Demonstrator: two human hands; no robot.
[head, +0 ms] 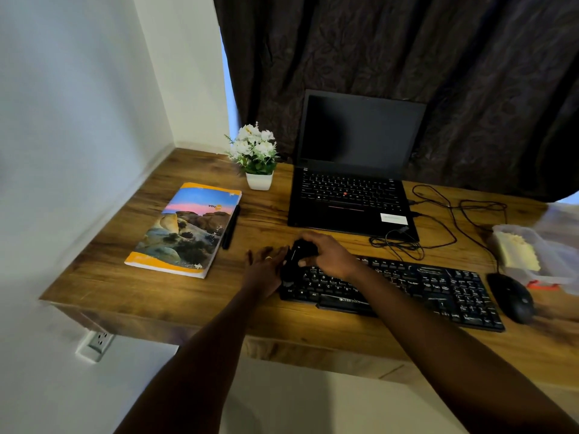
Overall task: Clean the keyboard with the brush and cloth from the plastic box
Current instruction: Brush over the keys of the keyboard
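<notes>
A black keyboard (407,286) lies along the front of the wooden desk (163,292). My right hand (326,253) grips a black brush (297,252) over the keyboard's far left corner. Flat on the desk against the keyboard's left end rests my left hand (261,270), fingers straight. At the far right stands a clear plastic box (532,249) holding a yellow cloth (517,250).
An open black laptop (351,170) stands behind the keyboard, with tangled black cables (438,227) to its right. A black mouse (512,297) lies right of the keyboard. A notebook (185,230), a black pen (231,227) and a white flower pot (258,158) sit on the left.
</notes>
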